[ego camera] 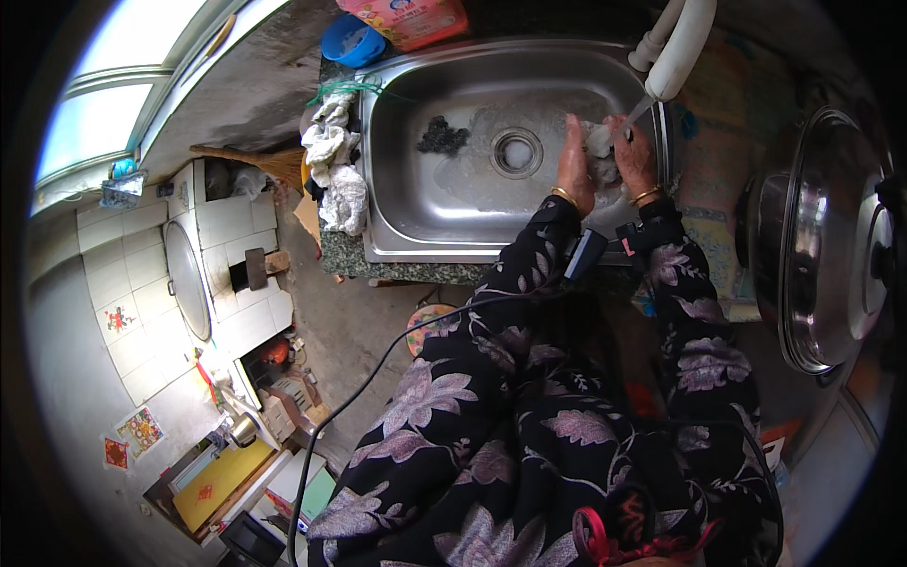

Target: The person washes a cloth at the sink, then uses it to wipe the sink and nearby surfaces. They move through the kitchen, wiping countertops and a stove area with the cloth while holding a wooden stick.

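Observation:
A wad of whitish wet cloth (pixel 599 139) lies between my two hands, over the right part of a stainless steel sink (pixel 439 202). My left hand (pixel 575 170) is against its left side with the fingers pointing away from me. My right hand (pixel 635 161) grips the other side, its fingers bent over the cloth. Water runs from the white faucet (pixel 673 71) onto the right hand and the cloth. Left of the round drain (pixel 516 152) rests a dark, tangled scouring pad (pixel 443 137). The palms and part of the cloth are hidden.
Crumpled white rags (pixel 339 170) hang over the counter at the sink's left edge. Behind it stand a blue plastic cup (pixel 352 41) and a pink detergent bottle (pixel 418 21). A large lidded metal pot (pixel 815 248) is on the right. A black cable (pixel 368 379) crosses my left sleeve.

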Demonstrator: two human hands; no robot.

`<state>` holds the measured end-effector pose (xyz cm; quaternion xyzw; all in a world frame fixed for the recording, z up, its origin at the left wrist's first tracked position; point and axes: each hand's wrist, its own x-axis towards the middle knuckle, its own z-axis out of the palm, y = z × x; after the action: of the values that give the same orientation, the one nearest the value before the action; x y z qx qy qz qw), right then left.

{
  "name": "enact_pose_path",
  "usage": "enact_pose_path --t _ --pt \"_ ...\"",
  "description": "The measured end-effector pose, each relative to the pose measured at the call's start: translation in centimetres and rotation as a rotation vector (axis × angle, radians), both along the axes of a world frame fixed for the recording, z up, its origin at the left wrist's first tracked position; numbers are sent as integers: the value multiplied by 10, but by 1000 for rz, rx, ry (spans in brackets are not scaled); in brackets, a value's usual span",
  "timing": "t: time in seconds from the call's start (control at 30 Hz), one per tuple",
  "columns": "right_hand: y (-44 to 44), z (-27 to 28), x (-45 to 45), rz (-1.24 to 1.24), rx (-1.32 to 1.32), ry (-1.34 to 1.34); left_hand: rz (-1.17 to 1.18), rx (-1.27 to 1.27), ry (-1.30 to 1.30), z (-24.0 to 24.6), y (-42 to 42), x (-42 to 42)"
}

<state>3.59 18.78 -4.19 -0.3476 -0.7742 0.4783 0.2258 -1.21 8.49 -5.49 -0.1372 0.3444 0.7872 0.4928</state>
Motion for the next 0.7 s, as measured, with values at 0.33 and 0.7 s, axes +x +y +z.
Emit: enact_pose_path --t 0.33,0.7 --pt "-6 -2 7 79 -90 -6 -12 25 -223 31 -17 18" --pt "-36 5 4 74 135 105 158 250 -185 25 -16 8"
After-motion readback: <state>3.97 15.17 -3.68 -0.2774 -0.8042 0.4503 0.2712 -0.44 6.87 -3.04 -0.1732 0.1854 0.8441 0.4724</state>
